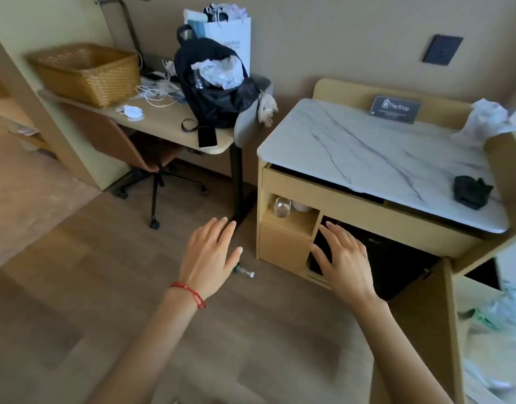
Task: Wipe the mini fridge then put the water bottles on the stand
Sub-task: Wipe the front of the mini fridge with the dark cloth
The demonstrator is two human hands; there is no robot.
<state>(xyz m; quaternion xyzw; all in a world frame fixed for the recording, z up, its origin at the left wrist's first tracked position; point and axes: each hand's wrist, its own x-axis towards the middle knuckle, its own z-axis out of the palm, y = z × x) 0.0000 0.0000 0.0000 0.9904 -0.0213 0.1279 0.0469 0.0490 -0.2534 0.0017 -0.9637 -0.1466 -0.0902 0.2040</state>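
Observation:
A black mini fridge [396,258] sits inside the wooden stand [353,211], below its white marble top [376,158]. The cabinet door [420,330] hangs open at the right. My right hand [345,262] hovers in front of the fridge's left edge, fingers spread, holding nothing. My left hand [211,255] is spread over the floor, empty, with a red string on its wrist. A small clear water bottle [244,271] lies on the floor just past my left hand. A dark crumpled cloth [472,191] rests on the marble top's front right corner.
A glass [282,206] stands in the stand's small left shelf. A sign card [395,109] and crumpled plastic [484,121] sit at the top's back. To the left, a desk [163,126] carries a wicker basket [86,72], a black bag [213,88] and a phone [207,137]; a chair [128,147] is tucked beneath.

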